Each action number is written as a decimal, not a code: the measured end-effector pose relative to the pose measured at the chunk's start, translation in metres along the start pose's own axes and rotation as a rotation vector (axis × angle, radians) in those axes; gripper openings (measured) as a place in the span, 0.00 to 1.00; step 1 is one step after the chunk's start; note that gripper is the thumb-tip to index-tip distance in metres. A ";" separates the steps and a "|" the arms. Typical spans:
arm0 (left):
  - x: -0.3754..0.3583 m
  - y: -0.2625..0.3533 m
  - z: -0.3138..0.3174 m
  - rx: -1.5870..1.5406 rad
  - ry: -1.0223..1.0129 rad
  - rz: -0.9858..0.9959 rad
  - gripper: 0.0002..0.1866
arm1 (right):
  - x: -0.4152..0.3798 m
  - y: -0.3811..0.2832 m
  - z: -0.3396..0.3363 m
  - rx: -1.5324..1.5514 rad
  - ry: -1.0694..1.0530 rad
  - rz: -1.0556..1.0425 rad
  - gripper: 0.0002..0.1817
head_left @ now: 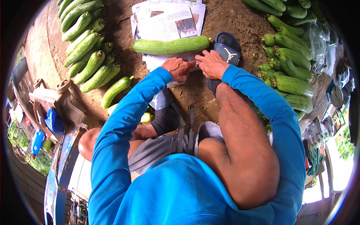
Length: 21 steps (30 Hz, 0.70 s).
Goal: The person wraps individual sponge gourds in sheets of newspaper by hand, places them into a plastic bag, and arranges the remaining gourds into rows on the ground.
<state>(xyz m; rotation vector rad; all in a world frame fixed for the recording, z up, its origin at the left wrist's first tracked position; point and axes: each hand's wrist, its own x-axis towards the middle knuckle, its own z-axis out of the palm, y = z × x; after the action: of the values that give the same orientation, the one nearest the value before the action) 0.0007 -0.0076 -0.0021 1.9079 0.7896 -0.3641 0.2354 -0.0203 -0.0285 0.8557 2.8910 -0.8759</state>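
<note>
A long green gourd [170,46] lies crosswise on a stack of newspaper sheets [161,26] on the ground ahead of me. Just on the near side of it, my left hand [179,69] is closed, its fingers curled at the paper's near edge. My right hand [212,64] is close beside it, thumb and fingers pinched at the near right corner of the paper, below the gourd's stem end. The fingertips of both hands almost meet. Part of the paper's near edge is hidden under the hands.
Rows of green gourds [84,47] lie on the bare soil at the left. More gourds [294,62], some in clear plastic bags [320,48], are piled at the right. My sandalled foot [228,48] is beside the paper. A dial scale [336,95] stands far right.
</note>
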 end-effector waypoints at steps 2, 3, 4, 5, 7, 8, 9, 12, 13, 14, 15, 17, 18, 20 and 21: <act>-0.005 0.006 -0.003 -0.001 0.035 0.018 0.27 | 0.001 0.001 0.002 0.033 -0.036 0.025 0.06; -0.007 0.010 -0.002 -0.003 0.038 0.012 0.27 | 0.003 0.000 -0.001 0.035 -0.038 0.019 0.06; -0.006 0.014 0.000 0.056 0.058 -0.001 0.28 | 0.003 0.000 -0.004 0.042 -0.107 0.029 0.06; -0.005 0.018 0.000 0.118 0.079 -0.011 0.28 | 0.004 0.000 -0.007 0.046 -0.175 0.041 0.06; -0.005 0.022 0.009 0.185 0.185 -0.016 0.29 | 0.003 -0.004 -0.006 0.022 -0.173 0.046 0.07; -0.002 0.020 0.010 0.171 0.114 -0.076 0.29 | 0.003 -0.004 -0.006 -0.004 -0.167 0.053 0.07; 0.001 0.019 0.008 0.157 0.041 -0.132 0.29 | 0.000 -0.002 -0.002 -0.003 -0.169 0.058 0.07; -0.006 0.004 0.001 0.171 -0.034 -0.151 0.28 | -0.004 -0.003 0.010 -0.012 0.044 -0.005 0.07; -0.010 0.000 0.002 0.175 -0.036 -0.155 0.28 | -0.005 -0.004 0.012 -0.037 0.058 0.001 0.07; -0.015 -0.003 0.003 0.199 0.003 -0.104 0.28 | -0.005 -0.005 0.014 -0.061 0.073 0.004 0.08; -0.018 -0.003 0.000 0.225 0.044 -0.053 0.28 | -0.004 -0.005 0.016 -0.061 0.078 -0.001 0.08; -0.018 -0.003 -0.004 0.158 0.079 -0.017 0.28 | -0.005 -0.002 0.019 -0.033 0.038 0.005 0.09; -0.018 0.001 -0.006 0.081 0.110 0.022 0.28 | -0.006 -0.002 0.017 -0.033 0.038 0.005 0.09; -0.011 0.011 -0.006 0.104 0.061 0.001 0.34 | -0.009 -0.001 0.014 0.007 0.009 0.012 0.10; -0.008 0.012 -0.001 0.126 0.013 -0.020 0.39 | -0.008 -0.003 0.009 0.008 0.007 0.010 0.10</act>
<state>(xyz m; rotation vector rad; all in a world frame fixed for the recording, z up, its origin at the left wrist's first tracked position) 0.0022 -0.0128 0.0113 2.0228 0.8116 -0.4231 0.2394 -0.0304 -0.0332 0.8755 2.8885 -0.8862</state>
